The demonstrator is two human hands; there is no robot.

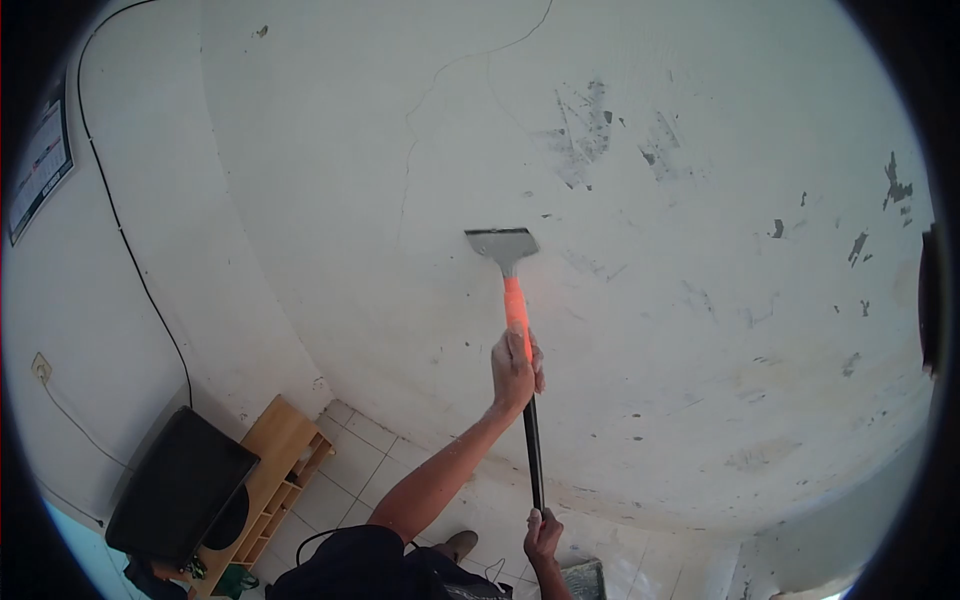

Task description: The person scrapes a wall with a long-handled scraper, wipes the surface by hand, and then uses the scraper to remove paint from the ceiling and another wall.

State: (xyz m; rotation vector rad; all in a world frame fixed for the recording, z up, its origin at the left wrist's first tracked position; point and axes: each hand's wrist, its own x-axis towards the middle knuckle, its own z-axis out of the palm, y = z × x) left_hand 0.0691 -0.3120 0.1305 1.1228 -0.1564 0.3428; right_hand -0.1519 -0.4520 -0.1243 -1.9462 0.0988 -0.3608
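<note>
A long-handled wall scraper with a wide metal blade, an orange grip and a black shaft is held up against the white wall. My left hand is closed round the lower part of the orange grip. Farther down, my right hand is wrapped about the black shaft near its bottom end. The blade lies at or very close to the wall surface; exact contact cannot be made out. Grey patches of stripped paint show above and to the right of the blade, and a thin crack runs up the wall.
At lower left, a black television stands at a wooden cabinet. A black cable runs down the wall past a socket. A tray sits on the tiled floor, near my shoe.
</note>
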